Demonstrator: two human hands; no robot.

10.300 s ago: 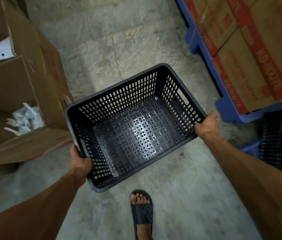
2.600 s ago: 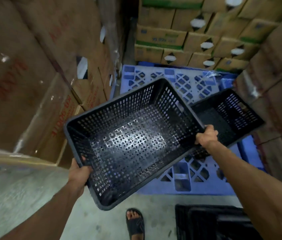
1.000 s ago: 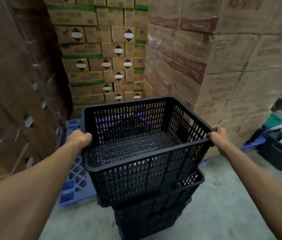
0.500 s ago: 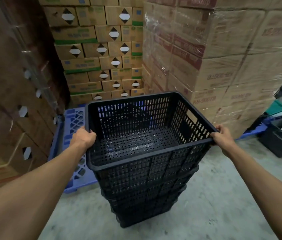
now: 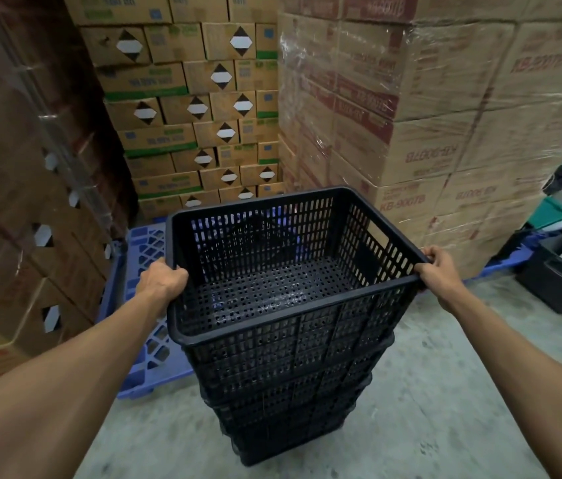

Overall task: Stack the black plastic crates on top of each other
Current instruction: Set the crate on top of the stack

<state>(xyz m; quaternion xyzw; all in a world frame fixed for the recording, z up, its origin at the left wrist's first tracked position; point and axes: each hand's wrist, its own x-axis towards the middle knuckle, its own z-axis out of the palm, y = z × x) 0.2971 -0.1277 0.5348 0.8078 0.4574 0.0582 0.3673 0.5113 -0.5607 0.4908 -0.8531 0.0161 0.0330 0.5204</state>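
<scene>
black top crate (image 5: 293, 271) nested on crate stack (image 5: 289, 409), left hand (image 5: 162, 281) and right hand (image 5: 436, 267) gripping its rim

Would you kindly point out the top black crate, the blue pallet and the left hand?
top black crate (image 5: 265, 299), head view, perforated floor.
blue pallet (image 5: 148, 243), head view, lattice top.
left hand (image 5: 162, 280), head view, back of hand.

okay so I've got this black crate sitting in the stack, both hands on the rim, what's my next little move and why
Probably let go. The top black slotted plastic crate sits nested in the stack of black crates on the concrete floor, roughly level, while your left hand and right hand grip its rim. If it rocks, press down first.
</scene>
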